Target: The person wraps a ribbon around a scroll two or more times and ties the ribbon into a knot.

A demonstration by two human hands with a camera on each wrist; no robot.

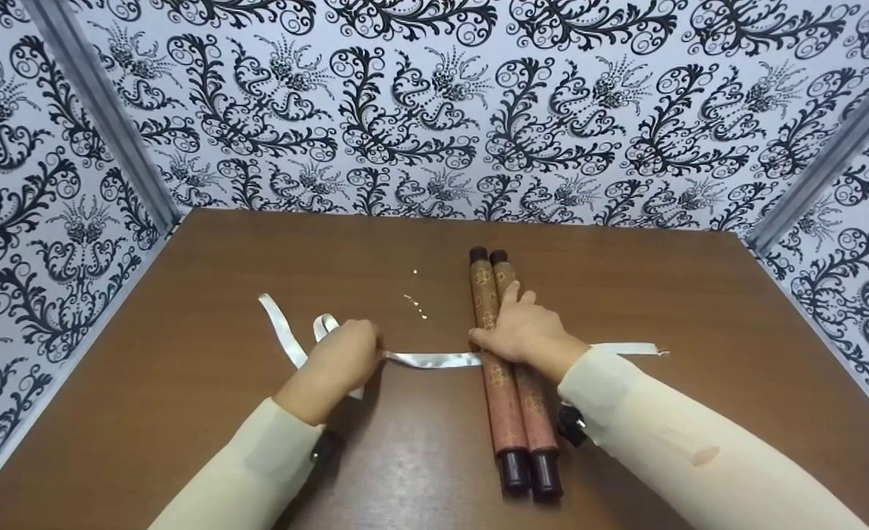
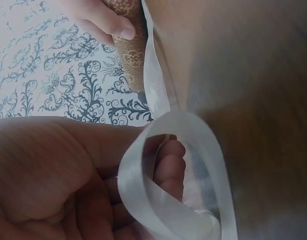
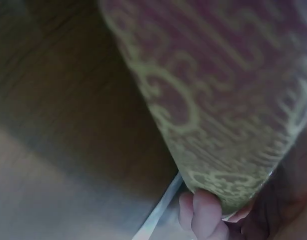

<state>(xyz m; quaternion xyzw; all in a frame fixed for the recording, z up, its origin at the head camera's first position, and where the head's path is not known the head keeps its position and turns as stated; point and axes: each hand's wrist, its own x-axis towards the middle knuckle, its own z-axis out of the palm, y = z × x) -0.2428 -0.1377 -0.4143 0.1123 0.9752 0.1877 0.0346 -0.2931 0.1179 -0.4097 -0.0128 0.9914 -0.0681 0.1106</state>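
Two rolled scrolls (image 1: 504, 397) with patterned brocade and dark end knobs lie side by side, pointing away from me. My right hand (image 1: 526, 331) grips them around mid-length, its thumb at the left roll and its fingers over the right one. A white satin ribbon (image 1: 434, 360) runs crosswise under the scrolls, with one end out to the right. To the left, my left hand (image 1: 342, 357) pinches the ribbon between thumb and fingers. In the left wrist view, a loop of ribbon (image 2: 131, 185) hangs in front of its curled fingers (image 2: 171, 167).
Brown wooden table (image 1: 258, 250) all around. Small bright specks (image 1: 415, 302) show on it beyond the ribbon. Patterned black-and-white panels (image 1: 434, 110) stand along the back and both sides. The ribbon's other tail (image 1: 280, 327) lies left of the left hand.
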